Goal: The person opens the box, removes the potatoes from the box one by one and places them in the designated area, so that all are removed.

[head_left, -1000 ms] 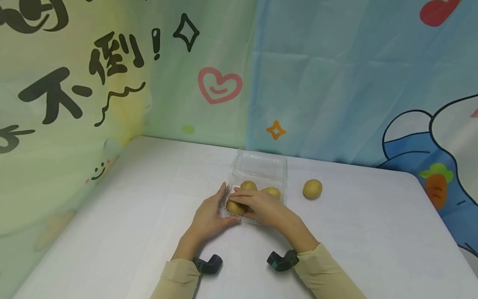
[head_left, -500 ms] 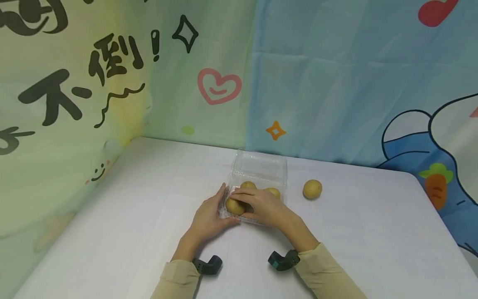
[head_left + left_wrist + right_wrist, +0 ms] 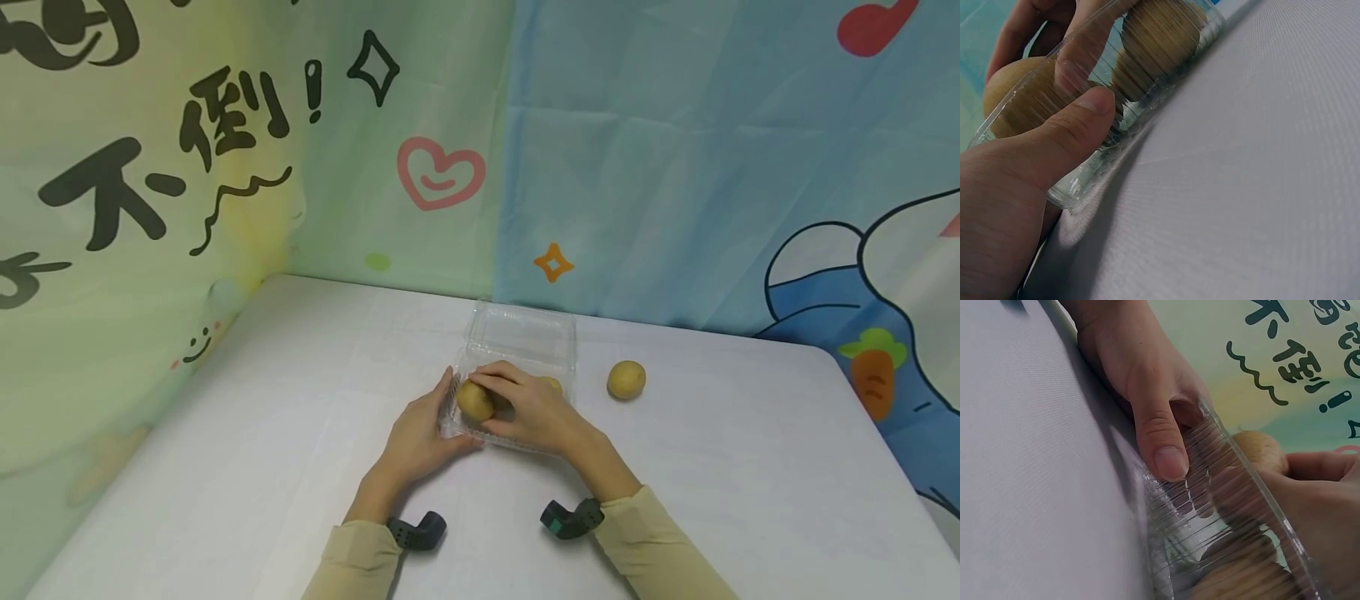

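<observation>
A clear plastic clamshell container lies on the table with its lid folded back. My left hand grips its left end, thumb pressed on the ribbed front wall. Between the thumb and fingers of my right hand is a yellow-brown potato, held over the container's left part; in the right wrist view this potato shows above the rim. Another potato peeks out behind the right hand. Through the ribbed wall, the left wrist view shows potatoes lying inside. The right hand hides much of the container.
One loose potato lies on the white tabletop, right of the container. A printed cloth backdrop rises along the table's back and left edges. Each wrist wears a dark camera band.
My right hand has raised the potato slightly and shifted it toward the back of the container, now covering the rear potato that showed before. The left hand has stayed in place.
</observation>
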Action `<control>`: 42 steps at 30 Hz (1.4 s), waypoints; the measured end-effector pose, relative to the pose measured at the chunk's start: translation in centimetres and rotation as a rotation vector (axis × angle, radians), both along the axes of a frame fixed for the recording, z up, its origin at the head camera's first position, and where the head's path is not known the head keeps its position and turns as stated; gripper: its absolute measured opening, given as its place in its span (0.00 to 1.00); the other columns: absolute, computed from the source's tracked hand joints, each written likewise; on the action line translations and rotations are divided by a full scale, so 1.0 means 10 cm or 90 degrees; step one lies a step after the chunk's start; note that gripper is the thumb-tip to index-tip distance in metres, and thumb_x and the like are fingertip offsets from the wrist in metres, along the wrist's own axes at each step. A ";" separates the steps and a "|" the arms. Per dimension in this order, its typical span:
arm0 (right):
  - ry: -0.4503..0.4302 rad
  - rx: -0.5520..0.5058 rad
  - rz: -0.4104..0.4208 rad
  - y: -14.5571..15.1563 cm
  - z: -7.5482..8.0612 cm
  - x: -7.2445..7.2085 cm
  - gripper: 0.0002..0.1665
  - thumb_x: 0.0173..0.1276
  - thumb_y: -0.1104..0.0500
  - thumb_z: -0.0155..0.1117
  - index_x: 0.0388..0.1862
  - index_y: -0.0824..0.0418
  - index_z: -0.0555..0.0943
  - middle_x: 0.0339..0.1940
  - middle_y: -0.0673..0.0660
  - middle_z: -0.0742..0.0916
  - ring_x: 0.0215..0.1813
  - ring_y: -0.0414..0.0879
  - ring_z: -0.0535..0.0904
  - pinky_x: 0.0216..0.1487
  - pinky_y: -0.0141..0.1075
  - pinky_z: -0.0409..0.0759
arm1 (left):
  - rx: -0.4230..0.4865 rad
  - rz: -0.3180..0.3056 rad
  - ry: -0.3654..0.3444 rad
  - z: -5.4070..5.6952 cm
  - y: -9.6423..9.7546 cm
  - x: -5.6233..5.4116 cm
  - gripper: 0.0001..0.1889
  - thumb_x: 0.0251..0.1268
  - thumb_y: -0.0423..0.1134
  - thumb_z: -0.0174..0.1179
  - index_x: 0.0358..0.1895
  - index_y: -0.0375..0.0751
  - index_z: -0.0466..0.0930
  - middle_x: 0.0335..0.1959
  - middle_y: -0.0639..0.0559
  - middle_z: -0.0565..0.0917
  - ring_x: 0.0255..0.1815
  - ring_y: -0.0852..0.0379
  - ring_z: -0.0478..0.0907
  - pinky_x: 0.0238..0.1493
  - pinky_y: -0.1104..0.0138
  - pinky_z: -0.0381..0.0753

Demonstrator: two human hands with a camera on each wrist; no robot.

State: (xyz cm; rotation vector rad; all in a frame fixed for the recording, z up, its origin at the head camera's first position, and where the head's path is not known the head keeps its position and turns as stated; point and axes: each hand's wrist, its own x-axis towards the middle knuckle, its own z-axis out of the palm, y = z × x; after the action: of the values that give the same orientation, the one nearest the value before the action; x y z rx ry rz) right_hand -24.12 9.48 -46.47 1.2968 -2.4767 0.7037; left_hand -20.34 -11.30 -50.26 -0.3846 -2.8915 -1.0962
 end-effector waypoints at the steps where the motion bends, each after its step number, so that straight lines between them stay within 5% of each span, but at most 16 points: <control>1: 0.000 -0.003 -0.008 0.00 0.00 0.00 0.36 0.52 0.55 0.76 0.61 0.58 0.76 0.57 0.51 0.78 0.55 0.43 0.79 0.50 0.34 0.82 | 0.000 0.000 0.001 0.00 0.00 0.00 0.57 0.45 0.63 0.69 0.76 0.43 0.49 0.71 0.48 0.66 0.69 0.44 0.67 0.68 0.50 0.68; 6: 0.007 -0.028 -0.041 0.00 0.00 0.01 0.35 0.52 0.55 0.75 0.60 0.57 0.77 0.56 0.52 0.77 0.53 0.44 0.80 0.45 0.34 0.84 | -0.003 0.000 0.008 -0.01 0.00 0.00 0.56 0.45 0.63 0.69 0.75 0.43 0.50 0.71 0.47 0.66 0.68 0.43 0.68 0.67 0.50 0.69; 21: -0.076 -0.118 -0.085 0.05 -0.03 0.00 0.37 0.50 0.57 0.77 0.61 0.61 0.75 0.60 0.54 0.80 0.62 0.48 0.76 0.60 0.40 0.78 | -0.007 0.003 0.012 -0.01 0.02 -0.01 0.56 0.45 0.62 0.69 0.75 0.43 0.50 0.71 0.48 0.66 0.68 0.44 0.68 0.67 0.51 0.69; 32: -0.046 -0.147 -0.128 0.04 0.02 0.02 0.37 0.47 0.54 0.79 0.58 0.60 0.79 0.54 0.54 0.80 0.57 0.49 0.78 0.56 0.41 0.81 | -0.015 0.006 0.008 0.01 0.01 0.01 0.56 0.45 0.63 0.69 0.75 0.43 0.50 0.71 0.47 0.66 0.68 0.43 0.68 0.67 0.51 0.68; 42: -0.075 -0.175 -0.129 0.11 0.05 0.02 0.42 0.47 0.56 0.79 0.63 0.62 0.75 0.57 0.55 0.79 0.60 0.49 0.76 0.59 0.41 0.79 | -0.011 0.006 0.015 -0.02 0.02 -0.02 0.56 0.44 0.62 0.70 0.75 0.43 0.51 0.71 0.48 0.67 0.68 0.43 0.68 0.68 0.51 0.68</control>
State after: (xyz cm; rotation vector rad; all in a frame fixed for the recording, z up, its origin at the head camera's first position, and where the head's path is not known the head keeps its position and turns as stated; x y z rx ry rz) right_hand -23.97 10.54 -45.93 0.9166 -2.4466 1.0485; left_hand -20.51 -11.10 -50.47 -0.3806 -2.8811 -1.0593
